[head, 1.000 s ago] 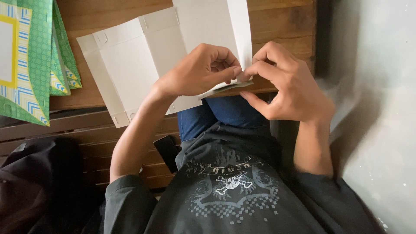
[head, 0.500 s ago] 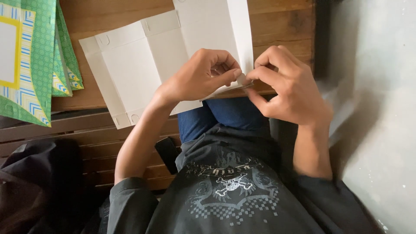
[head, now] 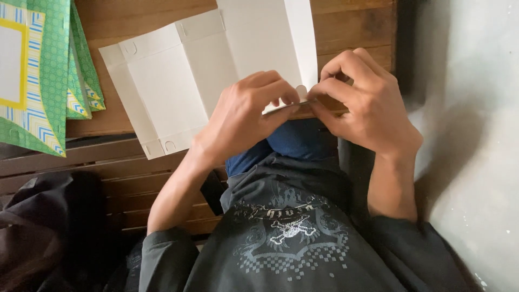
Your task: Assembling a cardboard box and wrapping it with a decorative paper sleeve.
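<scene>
White card, cut and creased as a flat unfolded box blank [head: 178, 81], lies across a wooden table [head: 351, 32], its near edge reaching the table's front edge just above the person's lap. Both hands meet at that near edge. The left hand [head: 243, 116] pinches the card's lower right corner between thumb and fingers, and the right hand [head: 367, 108] closes on the same corner from the other side, its fingertips touching the left hand's. A small rounded tab shows between them, though exactly which flap each finger presses is hard to tell from this angle.

Beyond the card, the table is made of warm brown planks running side to side, with bare wood showing above and to the right of the card. At the table's left end, well apart from the card, lies a stack of green patterned paper bags [head: 38, 75] with yellow and blue striped borders. Below the table's front edge sits a slatted wooden bench [head: 108, 178], darker than the table, and a black bag [head: 43, 232] rests at its left. To the right of the table stands a pale grey, mottled wall [head: 476, 135]. The person wears a dark printed shirt and blue trousers.
</scene>
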